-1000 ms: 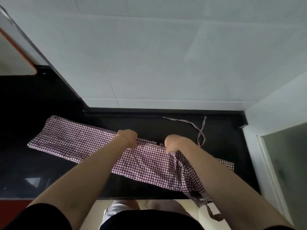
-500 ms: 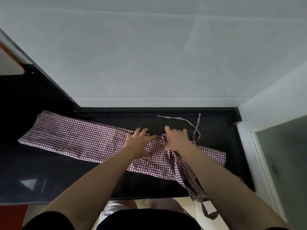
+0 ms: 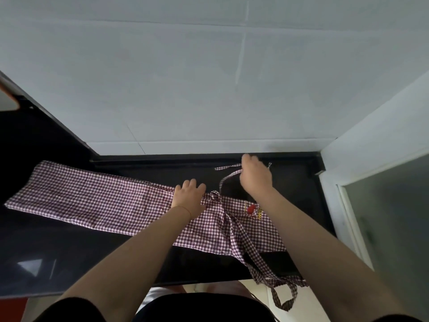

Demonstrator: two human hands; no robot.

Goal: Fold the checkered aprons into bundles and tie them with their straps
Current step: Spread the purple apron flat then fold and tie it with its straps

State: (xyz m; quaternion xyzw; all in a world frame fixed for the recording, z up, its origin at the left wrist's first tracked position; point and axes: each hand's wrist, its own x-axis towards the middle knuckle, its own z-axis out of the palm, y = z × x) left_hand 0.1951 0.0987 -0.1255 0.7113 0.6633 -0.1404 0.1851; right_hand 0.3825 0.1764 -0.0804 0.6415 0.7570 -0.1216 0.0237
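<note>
1. Since half a second ago, the right hand point(image 3: 255, 175) has left the folded cloth and reached to the back of the bench point(image 3: 69, 252), where it now grips a thin strap point(image 3: 228, 178); the left hand point(image 3: 189, 198) has stayed on the cloth.
2. Checkered apron point(image 3: 104, 201): a long, narrow, folded band of maroon-and-white check, lying flat across the dark bench from far left to right.
3. Its right end spills over the bench's front edge, with a looped strap point(image 3: 283, 296) hanging below.
4. A small red and yellow motif point(image 3: 251, 209) shows on the cloth beside the right forearm.
5. Left hand: palm down on the middle of the apron, fingers straight and slightly spread, pressing the fold.
6. Right hand: fingers curled round the strap, which is lifted off the bench and curves back to a knot-like bunch at the apron's top edge.
7. Behind the bench stands a pale tiled wall point(image 3: 209, 77); at right, a white frame point(image 3: 348, 205).
</note>
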